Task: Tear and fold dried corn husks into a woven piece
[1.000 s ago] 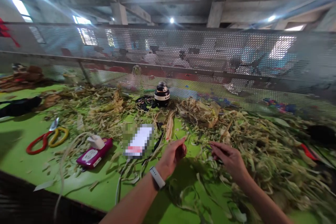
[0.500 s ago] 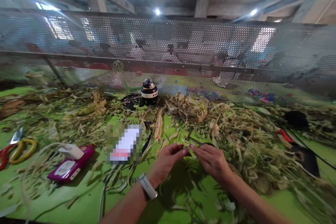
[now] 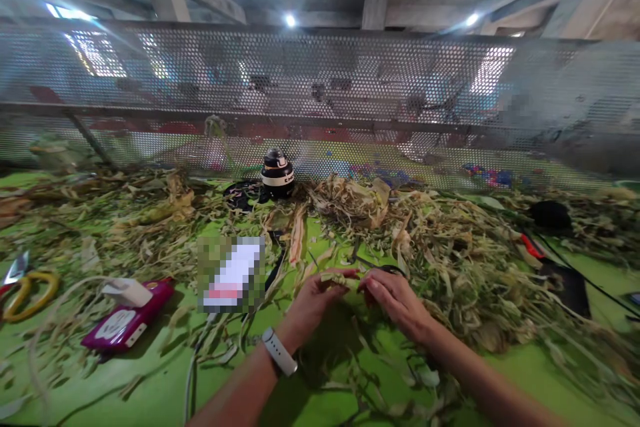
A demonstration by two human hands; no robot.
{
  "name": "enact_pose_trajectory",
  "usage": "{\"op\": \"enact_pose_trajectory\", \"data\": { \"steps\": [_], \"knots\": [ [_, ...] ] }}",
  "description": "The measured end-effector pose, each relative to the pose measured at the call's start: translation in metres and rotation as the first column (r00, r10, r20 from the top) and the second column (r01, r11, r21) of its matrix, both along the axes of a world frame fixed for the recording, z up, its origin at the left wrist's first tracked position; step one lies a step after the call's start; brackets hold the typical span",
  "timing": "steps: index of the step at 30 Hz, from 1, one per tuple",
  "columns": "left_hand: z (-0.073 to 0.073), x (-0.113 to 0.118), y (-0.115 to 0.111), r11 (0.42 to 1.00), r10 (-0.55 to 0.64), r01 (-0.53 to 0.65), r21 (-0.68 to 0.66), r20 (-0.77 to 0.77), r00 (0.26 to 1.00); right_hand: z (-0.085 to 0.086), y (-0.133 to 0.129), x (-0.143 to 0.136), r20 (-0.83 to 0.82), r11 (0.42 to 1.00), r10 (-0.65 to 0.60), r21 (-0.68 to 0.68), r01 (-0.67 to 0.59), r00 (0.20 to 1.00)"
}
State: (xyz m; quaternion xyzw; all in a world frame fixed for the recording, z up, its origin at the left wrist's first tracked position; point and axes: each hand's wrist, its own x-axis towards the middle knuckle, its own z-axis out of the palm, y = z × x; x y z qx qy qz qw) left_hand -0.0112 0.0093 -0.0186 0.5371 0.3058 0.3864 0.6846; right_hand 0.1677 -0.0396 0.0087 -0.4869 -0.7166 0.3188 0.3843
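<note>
My left hand [image 3: 317, 300], with a pale watch strap at the wrist, is closed on a small greenish leaf piece [image 3: 334, 278] between thumb and fingers. Close by on the right, my right hand [image 3: 395, 300] has its fingers curled together. Whatever is in its fingertips is too small to make out. The two hands are slightly apart, over the green tabletop [image 3: 280, 400]. Thin dry leaf strips [image 3: 350, 383] lie below them. A black-handled tool [image 3: 385, 269], partly hidden, lies just behind my right hand.
Heaps of dried leaves [image 3: 460, 273] cover the right and back. A blurred phone [image 3: 235, 270], a magenta box [image 3: 127, 317] with a white charger [image 3: 127, 292], and scissors [image 3: 30, 293] are at left. A black jar [image 3: 277, 177] stands before the perforated metal screen [image 3: 320, 87].
My hands have moved slightly apart; the leaf piece now shows in my left hand. The right fingers have curled in more. The whole view has shifted a little.
</note>
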Motion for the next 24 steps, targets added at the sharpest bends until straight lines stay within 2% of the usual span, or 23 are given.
{"op": "enact_pose_trajectory", "data": {
  "steps": [2, 4, 6, 10, 15, 19, 24],
  "knots": [
    [-0.002, 0.002, 0.001, 1.0, 0.018, -0.018, 0.019, -0.025, 1.0, -0.005, 0.002, -0.003, -0.155, 0.986, 0.02, -0.159, -0.045, 0.988],
    [-0.002, 0.005, 0.0, 0.999, -0.008, 0.012, 0.048, -0.067, 0.998, -0.01, 0.005, -0.005, -0.329, 0.948, 0.005, -0.3, -0.109, 0.944],
    [-0.001, 0.006, -0.002, 0.996, -0.055, 0.06, 0.058, -0.086, 0.995, -0.014, 0.008, -0.005, -0.454, 0.92, -0.04, -0.364, -0.145, 0.89],
    [-0.002, 0.005, -0.004, 0.995, -0.068, 0.073, 0.06, -0.088, 0.994, -0.015, 0.011, -0.002, -0.599, 0.901, -0.158, -0.413, -0.134, 0.785],
    [-0.008, 0.001, -0.002, 0.998, 0.055, -0.055, -0.003, -0.065, 0.996, -0.012, 0.014, 0.003, -0.753, 0.87, -0.274, -0.46, -0.181, 0.598],
    [-0.005, -0.001, -0.001, 0.999, 0.023, -0.023, -0.023, -0.011, 1.0, -0.01, 0.018, 0.009, -0.79, 0.88, -0.322, -0.453, -0.142, 0.522],
    [0.004, -0.001, -0.002, 0.998, 0.019, -0.021, -0.06, -0.032, 0.999, -0.011, 0.023, 0.018, -0.813, 0.881, -0.356, -0.456, -0.126, 0.46]
  ]
}}
